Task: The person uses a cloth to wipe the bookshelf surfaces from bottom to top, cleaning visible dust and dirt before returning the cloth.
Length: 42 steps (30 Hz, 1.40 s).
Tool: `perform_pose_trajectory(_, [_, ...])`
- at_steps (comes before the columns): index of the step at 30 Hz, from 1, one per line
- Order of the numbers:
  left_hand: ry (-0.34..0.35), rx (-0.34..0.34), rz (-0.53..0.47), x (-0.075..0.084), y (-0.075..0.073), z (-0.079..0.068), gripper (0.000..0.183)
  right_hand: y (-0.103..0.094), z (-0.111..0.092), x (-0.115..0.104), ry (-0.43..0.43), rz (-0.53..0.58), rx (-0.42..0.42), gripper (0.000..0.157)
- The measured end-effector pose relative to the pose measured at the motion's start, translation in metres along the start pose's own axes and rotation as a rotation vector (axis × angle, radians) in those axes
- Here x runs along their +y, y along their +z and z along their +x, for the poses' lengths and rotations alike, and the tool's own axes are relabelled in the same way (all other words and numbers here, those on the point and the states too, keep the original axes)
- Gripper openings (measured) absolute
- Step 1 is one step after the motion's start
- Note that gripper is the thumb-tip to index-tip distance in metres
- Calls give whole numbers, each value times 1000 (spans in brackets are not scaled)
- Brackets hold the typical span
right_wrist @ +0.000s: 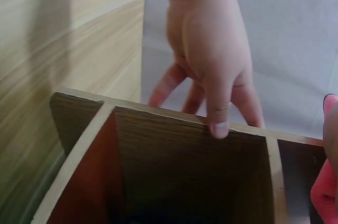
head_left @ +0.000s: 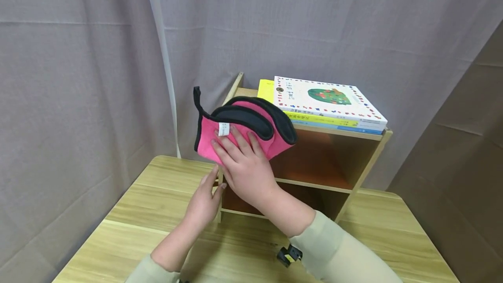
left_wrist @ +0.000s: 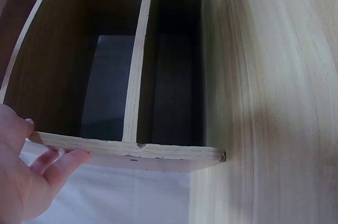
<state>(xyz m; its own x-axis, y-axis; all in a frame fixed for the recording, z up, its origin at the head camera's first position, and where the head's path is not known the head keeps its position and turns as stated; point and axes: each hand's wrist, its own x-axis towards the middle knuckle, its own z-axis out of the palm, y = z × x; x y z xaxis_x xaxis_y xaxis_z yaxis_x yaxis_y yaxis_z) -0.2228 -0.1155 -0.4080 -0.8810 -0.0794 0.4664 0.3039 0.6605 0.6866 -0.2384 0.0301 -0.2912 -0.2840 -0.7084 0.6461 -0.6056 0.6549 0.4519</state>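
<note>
In the head view my right hand [head_left: 247, 167] lies with fingers spread over a folded pink cloth [head_left: 210, 141] with black edging, a black loop and a white label. Its thumb is hidden there. The cloth is at the upper left of a small wooden shelf unit [head_left: 363, 174], overlapping its top. Lower down, my left hand [head_left: 204, 200] grips the unit's left side panel. The right wrist view shows the left thumb over the panel's front edge [right_wrist: 185, 119] and the fingers outside. In the left wrist view the left hand [left_wrist: 31, 168] holds the same panel.
A stack of books [head_left: 330, 99] lies on the unit's top, the uppermost with a white cover. The unit stands on a wooden table [head_left: 129, 217]. Grey curtains [head_left: 98, 77] hang at the back and left. A small black device [head_left: 289, 255] shows by the right sleeve.
</note>
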Motion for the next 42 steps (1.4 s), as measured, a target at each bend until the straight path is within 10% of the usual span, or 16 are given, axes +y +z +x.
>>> perform_pose_trajectory(13, [16, 16, 16, 1, -2, 1, 27, 14, -16, -4, -80, 83, -27, 64])
perform_pose_trajectory(28, [78, 48, 9, -3, 0, 2, 46, 24, -36, -2, -102, 205, -71, 51])
perform_pose_trajectory(42, [66, 42, -16, -3, -1, 2, 43, 28, -33, 7, -146, 384, 89, 32])
